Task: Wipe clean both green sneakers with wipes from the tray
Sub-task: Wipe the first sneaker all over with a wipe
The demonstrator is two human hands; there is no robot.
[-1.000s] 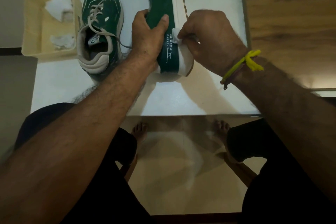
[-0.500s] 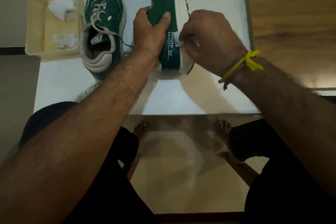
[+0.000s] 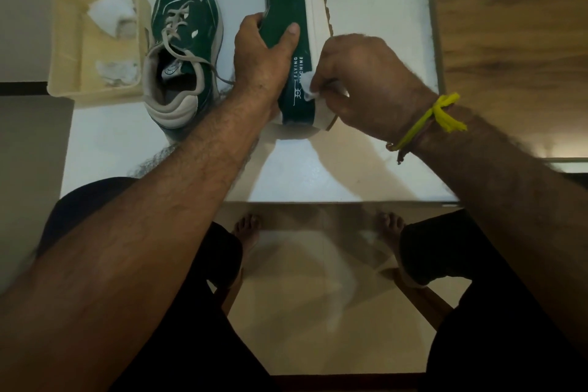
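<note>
- White glossy desk (image 3: 197,169) carries everything.
- Right hand (image 3: 366,79), with a yellow thread wristband (image 3: 426,121), pinches a small white wipe (image 3: 307,86) in curled fingers against the green canvas sneaker tipped on its side (image 3: 286,9).
- Left hand (image 3: 257,64), at nine o'clock of the wipe, grips that sneaker, thumb across its green side.
- Second green laced sneaker (image 3: 184,25) stands upright at nine o'clock of the left hand.
- Cream plastic tray (image 3: 66,41), holding crumpled wipes, touches it at nine o'clock.

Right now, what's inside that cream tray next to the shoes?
Two crumpled white wipes lie in the tray: one toward the far end, another toward the near end. The tray's near wall hides the floor strip just behind it.
</note>
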